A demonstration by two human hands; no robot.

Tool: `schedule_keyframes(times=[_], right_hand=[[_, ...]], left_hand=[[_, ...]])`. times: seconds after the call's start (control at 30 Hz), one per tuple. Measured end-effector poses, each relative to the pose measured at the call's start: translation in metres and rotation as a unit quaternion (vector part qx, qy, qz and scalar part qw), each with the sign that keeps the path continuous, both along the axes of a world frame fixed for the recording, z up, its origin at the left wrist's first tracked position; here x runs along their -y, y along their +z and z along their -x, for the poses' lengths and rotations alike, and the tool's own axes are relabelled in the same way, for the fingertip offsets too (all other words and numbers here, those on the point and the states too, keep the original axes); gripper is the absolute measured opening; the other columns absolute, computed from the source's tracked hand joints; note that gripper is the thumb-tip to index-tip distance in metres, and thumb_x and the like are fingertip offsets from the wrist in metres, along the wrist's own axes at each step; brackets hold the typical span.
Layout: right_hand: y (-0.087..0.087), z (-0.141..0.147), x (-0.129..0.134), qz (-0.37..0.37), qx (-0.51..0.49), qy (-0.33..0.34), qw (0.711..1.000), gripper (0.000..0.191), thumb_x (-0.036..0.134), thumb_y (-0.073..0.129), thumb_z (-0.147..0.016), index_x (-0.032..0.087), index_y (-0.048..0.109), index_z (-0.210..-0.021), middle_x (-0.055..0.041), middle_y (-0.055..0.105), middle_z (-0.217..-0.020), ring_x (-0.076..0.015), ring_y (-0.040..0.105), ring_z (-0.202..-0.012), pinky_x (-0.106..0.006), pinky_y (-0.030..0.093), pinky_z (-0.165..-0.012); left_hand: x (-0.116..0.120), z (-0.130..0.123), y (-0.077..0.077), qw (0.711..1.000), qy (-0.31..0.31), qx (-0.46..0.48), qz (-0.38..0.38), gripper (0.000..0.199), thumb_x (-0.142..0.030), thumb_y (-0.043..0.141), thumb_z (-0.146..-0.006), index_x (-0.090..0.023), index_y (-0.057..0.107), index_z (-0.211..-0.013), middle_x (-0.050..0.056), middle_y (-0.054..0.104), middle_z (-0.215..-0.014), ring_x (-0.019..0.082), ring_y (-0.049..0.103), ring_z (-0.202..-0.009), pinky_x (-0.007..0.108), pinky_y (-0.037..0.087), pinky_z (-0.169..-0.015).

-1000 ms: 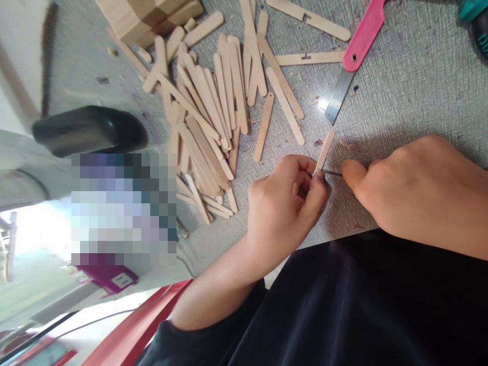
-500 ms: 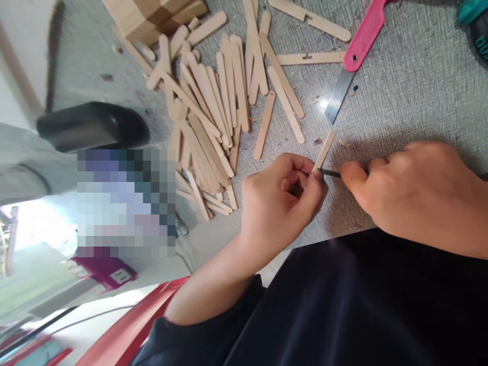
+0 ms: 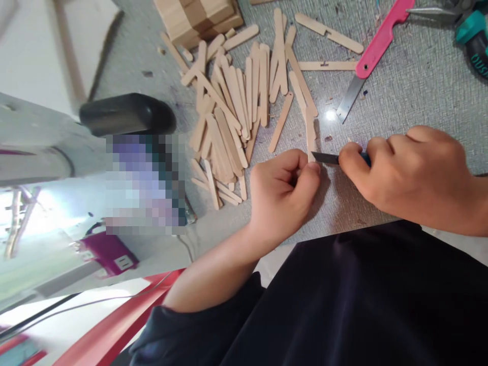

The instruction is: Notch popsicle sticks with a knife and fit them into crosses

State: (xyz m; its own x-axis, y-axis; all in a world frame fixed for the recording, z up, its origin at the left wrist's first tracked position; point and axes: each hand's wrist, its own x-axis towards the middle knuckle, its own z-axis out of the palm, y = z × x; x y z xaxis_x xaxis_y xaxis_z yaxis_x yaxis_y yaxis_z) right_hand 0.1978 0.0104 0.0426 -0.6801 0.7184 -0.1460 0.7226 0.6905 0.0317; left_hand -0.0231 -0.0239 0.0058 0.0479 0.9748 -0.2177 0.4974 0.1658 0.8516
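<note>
Pinched between the thumb and fingers of my left hand (image 3: 284,195) is a popsicle stick (image 3: 311,137), its free end pointing up the table. My right hand (image 3: 412,175) is wrapped round a craft knife (image 3: 326,158), whose handle is mostly hidden, with a bit of blue showing. The knife's dark blade tip touches the stick just above my left thumb. A pile of loose popsicle sticks (image 3: 236,101) lies beyond my left hand. Two notched sticks (image 3: 345,39) rest farther up.
A pink folding saw (image 3: 381,43) lies beyond my right hand, near teal-and-black pliers (image 3: 467,30). Bundled wood (image 3: 198,20) sits at the far edge. A black object (image 3: 127,114) and a purple box (image 3: 110,251) are to the left. Small shavings dot the grey tabletop (image 3: 423,96).
The held stick has turned more upright, and more of it shows above my left hand. The knife blade has come up slightly along it. The whole view has shifted.
</note>
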Motion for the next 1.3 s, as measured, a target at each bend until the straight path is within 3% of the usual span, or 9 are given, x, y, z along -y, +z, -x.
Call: schedule_keyframes(times=[0.23, 0.43, 0.73, 0.9, 1.0, 1.13, 1.3], right_hand=[[0.000, 0.006, -0.002, 0.011, -0.038, -0.043, 0.998, 0.043, 0.010, 0.038, -0.114, 0.022, 0.079, -0.117, 0.0015, 0.046, -0.068, -0.0162, 0.025, -0.061, -0.032, 0.020, -0.058], [-0.008, 0.004, -0.001, 0.002, -0.062, -0.026, 0.998, 0.036, 0.006, 0.045, -0.109, 0.023, 0.076, -0.118, 0.0011, 0.049, -0.073, -0.0169, 0.025, -0.064, -0.034, 0.022, -0.063], [-0.007, 0.001, -0.006, -0.001, -0.046, -0.053, 0.998, 0.029, 0.009, 0.048, -0.105, 0.023, 0.068, -0.088, -0.0050, 0.058, -0.074, -0.0206, 0.034, -0.067, -0.040, 0.020, -0.068], [-0.002, -0.001, -0.013, 0.080, -0.022, -0.039, 0.996, 0.022, 0.018, 0.052, -0.106, 0.022, 0.072, -0.098, -0.0072, 0.066, -0.080, -0.0214, 0.041, -0.066, -0.039, 0.019, -0.066], [0.001, -0.004, -0.020, 0.150, 0.005, -0.044, 0.988, 0.021, 0.030, 0.056, -0.110, 0.020, 0.074, -0.104, -0.0067, 0.068, -0.080, -0.0201, 0.041, -0.062, -0.038, 0.018, -0.065], [0.005, -0.008, -0.028, 0.300, -0.044, -0.065, 0.951, 0.033, 0.046, 0.057, -0.116, 0.023, 0.069, -0.095, -0.0005, 0.060, -0.067, -0.0177, 0.041, -0.056, -0.036, 0.022, -0.064], [0.006, -0.011, -0.028, 0.394, -0.159, -0.074, 0.902, 0.048, 0.061, 0.050, -0.121, 0.025, 0.058, -0.090, 0.0039, 0.053, -0.059, -0.0169, 0.046, -0.053, -0.036, 0.026, -0.065]], left_hand=[[0.001, -0.001, -0.002, 0.997, 0.037, 0.068, 0.017, 0.040, -0.031, 0.065, -0.097, -0.027, 0.047, -0.061, -0.002, 0.051, -0.047, 0.012, 0.043, -0.046, 0.031, 0.034, -0.046], [0.007, -0.007, -0.003, 0.991, 0.058, 0.117, -0.023, 0.040, -0.028, 0.068, -0.100, -0.027, 0.050, -0.064, -0.005, 0.054, -0.048, 0.011, 0.043, -0.041, 0.029, 0.038, -0.046], [0.012, -0.007, -0.006, 0.993, 0.057, 0.099, -0.034, 0.035, -0.029, 0.066, -0.100, -0.027, 0.052, -0.067, -0.004, 0.055, -0.049, 0.011, 0.045, -0.044, 0.029, 0.039, -0.047], [0.009, -0.008, -0.004, 0.993, 0.047, 0.110, -0.024, 0.031, -0.028, 0.065, -0.101, -0.027, 0.056, -0.071, -0.004, 0.060, -0.051, 0.011, 0.049, -0.042, 0.028, 0.042, -0.046], [0.006, -0.006, -0.004, 0.992, 0.056, 0.116, -0.002, 0.018, -0.027, 0.067, -0.103, -0.026, 0.067, -0.085, -0.004, 0.067, -0.056, 0.012, 0.053, -0.042, 0.029, 0.045, -0.046], [0.003, -0.002, -0.005, 0.990, 0.051, 0.130, 0.031, 0.007, -0.029, 0.069, -0.105, -0.026, 0.070, -0.099, -0.002, 0.072, -0.063, 0.014, 0.058, -0.044, 0.029, 0.047, -0.044], [0.002, 0.000, -0.001, 0.990, 0.021, 0.141, 0.021, 0.028, -0.037, 0.068, -0.109, -0.028, 0.059, -0.085, -0.002, 0.068, -0.061, 0.014, 0.055, -0.044, 0.030, 0.044, -0.043]])
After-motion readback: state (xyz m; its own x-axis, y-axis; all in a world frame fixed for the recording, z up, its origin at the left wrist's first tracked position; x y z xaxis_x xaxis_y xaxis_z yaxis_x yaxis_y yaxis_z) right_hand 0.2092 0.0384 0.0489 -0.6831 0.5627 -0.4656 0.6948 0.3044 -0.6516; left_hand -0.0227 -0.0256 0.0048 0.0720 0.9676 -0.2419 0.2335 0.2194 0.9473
